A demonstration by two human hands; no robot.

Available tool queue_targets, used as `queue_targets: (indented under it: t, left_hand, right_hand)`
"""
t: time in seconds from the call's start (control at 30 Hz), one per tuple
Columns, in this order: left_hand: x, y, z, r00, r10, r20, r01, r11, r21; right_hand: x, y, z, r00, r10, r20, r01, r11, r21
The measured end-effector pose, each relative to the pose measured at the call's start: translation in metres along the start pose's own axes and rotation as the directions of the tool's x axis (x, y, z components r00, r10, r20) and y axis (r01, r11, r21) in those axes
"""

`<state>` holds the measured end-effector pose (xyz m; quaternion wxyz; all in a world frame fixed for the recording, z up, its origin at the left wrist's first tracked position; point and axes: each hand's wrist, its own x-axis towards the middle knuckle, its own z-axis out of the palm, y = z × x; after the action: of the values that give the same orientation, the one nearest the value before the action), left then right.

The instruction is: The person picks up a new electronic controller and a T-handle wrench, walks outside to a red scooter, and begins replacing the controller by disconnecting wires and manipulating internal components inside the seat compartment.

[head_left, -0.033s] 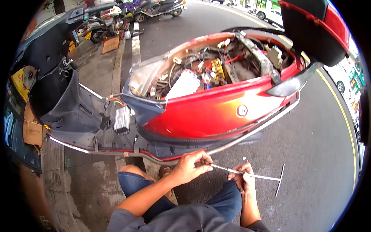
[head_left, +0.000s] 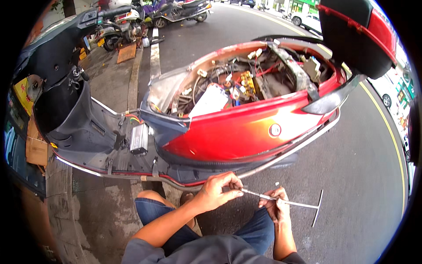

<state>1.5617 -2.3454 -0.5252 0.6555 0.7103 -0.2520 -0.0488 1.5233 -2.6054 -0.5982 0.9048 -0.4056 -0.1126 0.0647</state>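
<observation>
In front of me, a thin T-handle wrench [head_left: 303,204] is held roughly level between both hands, its crossbar out to the right. My left hand [head_left: 218,190] pinches the tool's left end between thumb and fingers. Around the middle of the shaft, my right hand [head_left: 276,203] has its fingers closed. Both hands are above my knees, on the near side of a red scooter [head_left: 233,136]. The scooter's seat area is opened up, showing wires and connectors [head_left: 237,88] inside. A white flat piece [head_left: 210,102] lies over the near edge of that opening.
A silver finned box [head_left: 139,139] with coloured wires sits on the scooter's footboard. The black and red top box [head_left: 358,37] rises at the rear right. A metal side rail [head_left: 299,145] runs along the near side. Other scooters [head_left: 180,15] are parked farther back.
The scooter sits slightly lower in the picture than before. Both hands keep the same hold on the T-handle wrench, whose crossbar has shifted very slightly.
</observation>
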Motion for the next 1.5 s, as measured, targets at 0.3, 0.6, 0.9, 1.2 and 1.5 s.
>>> queue_targets:
  t: [0.3,0.6,0.9,1.2,1.5]
  left_hand:
    - [0.011,0.024,-0.01,1.0,-0.015,0.022,0.021,0.962,-0.272]
    - [0.002,0.004,0.019,0.987,-0.159,-0.029,0.136,0.911,-0.389]
    - [-0.006,-0.045,0.02,0.923,-0.363,0.129,0.384,0.897,-0.219]
    - [0.001,-0.019,-0.022,0.971,-0.237,-0.032,0.228,0.881,0.414]
    - [-0.012,-0.041,-0.036,0.968,-0.242,-0.07,0.247,0.854,0.459]
  right_hand:
    - [0.029,-0.002,0.045,0.997,-0.049,0.052,0.056,0.986,-0.157]
    - [0.017,0.001,0.026,0.997,-0.059,0.042,0.062,0.995,-0.074]
    - [-0.001,0.011,-0.015,0.996,0.077,0.038,-0.059,0.934,-0.352]
    - [0.021,0.148,-0.169,0.951,-0.014,-0.309,-0.294,0.271,-0.917]
    - [0.05,0.229,-0.191,0.943,-0.147,-0.299,-0.287,0.093,-0.953]
